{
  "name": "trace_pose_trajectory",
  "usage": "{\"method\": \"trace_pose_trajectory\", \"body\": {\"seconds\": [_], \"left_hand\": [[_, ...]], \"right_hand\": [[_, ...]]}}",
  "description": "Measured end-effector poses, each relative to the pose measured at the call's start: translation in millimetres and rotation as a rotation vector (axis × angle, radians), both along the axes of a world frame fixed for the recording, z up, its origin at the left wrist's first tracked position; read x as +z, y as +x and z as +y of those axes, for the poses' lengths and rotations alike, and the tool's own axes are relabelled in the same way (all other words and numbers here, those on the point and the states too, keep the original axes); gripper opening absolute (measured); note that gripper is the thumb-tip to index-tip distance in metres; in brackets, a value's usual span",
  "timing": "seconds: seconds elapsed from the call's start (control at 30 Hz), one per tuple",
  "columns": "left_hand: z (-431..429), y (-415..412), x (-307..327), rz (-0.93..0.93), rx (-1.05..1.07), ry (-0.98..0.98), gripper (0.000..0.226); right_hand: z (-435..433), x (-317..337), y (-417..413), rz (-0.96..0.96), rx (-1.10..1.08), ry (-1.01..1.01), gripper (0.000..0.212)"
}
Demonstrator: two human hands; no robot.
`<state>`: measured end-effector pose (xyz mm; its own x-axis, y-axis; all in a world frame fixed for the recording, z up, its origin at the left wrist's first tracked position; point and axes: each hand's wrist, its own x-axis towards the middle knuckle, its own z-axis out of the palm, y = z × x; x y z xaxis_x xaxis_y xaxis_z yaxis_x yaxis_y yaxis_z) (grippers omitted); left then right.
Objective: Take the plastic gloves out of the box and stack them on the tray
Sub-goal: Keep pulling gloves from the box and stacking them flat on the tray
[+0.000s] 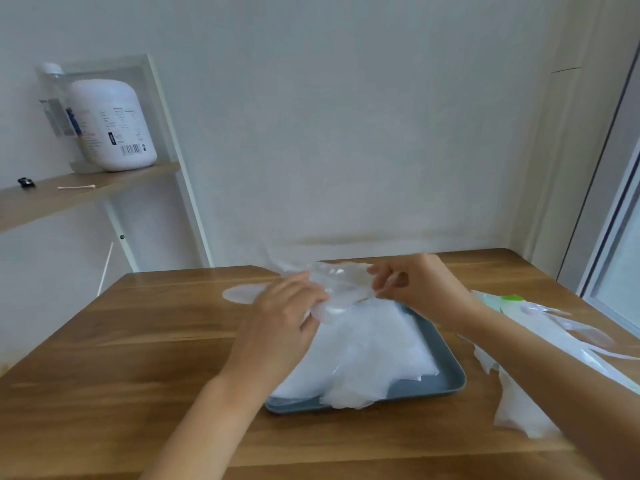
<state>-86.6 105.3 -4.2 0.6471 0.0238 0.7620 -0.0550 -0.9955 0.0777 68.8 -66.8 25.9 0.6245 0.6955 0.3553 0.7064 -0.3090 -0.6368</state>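
Glove btwn left hand, right hand, over tray

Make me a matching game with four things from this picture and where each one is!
Things:
1. clear glove
2. tray
3. white jug
4. cotton swab

Places:
A. under the pile of gloves on the table
B. lying flat on the shelf
C. pinched between the left hand and the right hand
D. standing upright on the shelf

Pairs: 1-C, 2-A, 3-D, 4-B.
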Motion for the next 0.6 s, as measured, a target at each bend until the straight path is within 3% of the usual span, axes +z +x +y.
{"method": "trace_pose_trajectory", "body": {"seconds": [0.1,0.2,0.3,0.4,0.47,0.6], "left_hand": [[-15.0,6.3,-13.6,0.258,0.017,-0.030,0.023],[-20.5,8.0,-26.5,0.498,0.041,-0.152,0.030],[-29.4,0.3,-27.5,0.537,0.107,-0.315,0.067],[-31.4,-4.1,-22.7,0.355,0.144,-0.464,0.098],[-31.3,2.2,-17.6,0.288,0.143,-0.497,0.091],[-42.2,26.8,-18.7,0.345,0.149,-0.553,0.031]], "right_hand": [[-7.0,-26.0,9.5,-0.101,-0.008,-0.182,0.023],[-12.5,-50.5,14.0,-0.147,-0.037,-0.318,0.014],[-15.2,-67.3,16.6,-0.125,-0.044,-0.389,0.016],[-15.9,-72.3,18.5,-0.114,-0.050,-0.390,0.012],[-15.1,-71.9,17.0,-0.121,-0.051,-0.391,0.011],[-14.2,-72.3,8.9,-0.106,-0.095,-0.374,0.020]]}}
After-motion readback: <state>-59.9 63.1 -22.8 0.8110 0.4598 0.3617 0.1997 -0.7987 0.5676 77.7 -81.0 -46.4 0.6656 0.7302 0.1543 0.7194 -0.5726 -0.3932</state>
